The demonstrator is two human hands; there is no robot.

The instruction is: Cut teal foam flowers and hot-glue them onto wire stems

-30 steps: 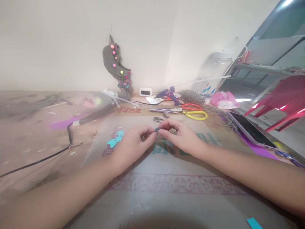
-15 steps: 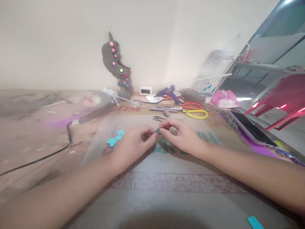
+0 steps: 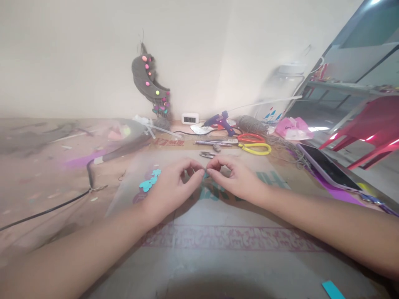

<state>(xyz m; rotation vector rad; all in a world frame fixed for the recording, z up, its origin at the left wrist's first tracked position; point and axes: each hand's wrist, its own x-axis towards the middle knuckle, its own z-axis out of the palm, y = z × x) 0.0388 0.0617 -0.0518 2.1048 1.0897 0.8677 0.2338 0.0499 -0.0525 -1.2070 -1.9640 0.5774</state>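
My left hand point(image 3: 183, 182) is closed in a pinch, thumb and forefinger tips together above the middle of the work sheet. Facing it, my right hand point(image 3: 232, 176) pinches the same way, and the fingertips of both meet. Between them is a small teal piece point(image 3: 205, 171), almost wholly hidden by the fingers; its kind cannot be made out. Several turquoise rounded cut-outs point(image 3: 150, 181) lie in a cluster left of my left hand. Just beyond the fingertips rest small thread snips point(image 3: 207, 155). A turquoise strip point(image 3: 332, 290) lies near the front right.
Yellow-handled scissors point(image 3: 255, 149), a blue glue gun point(image 3: 220, 121), grey yarn point(image 3: 254, 124) and a white clock point(image 3: 190, 118) stand behind. A phone point(image 3: 328, 167) lies right, a black cable point(image 3: 46, 211) left. A grey crescent ornament point(image 3: 146, 79) hangs on the wall.
My left fingers have shifted slightly and curl more openly behind the pinch. The teal piece, clearer before between the fingertips, is now mostly covered. My right hand has barely moved.
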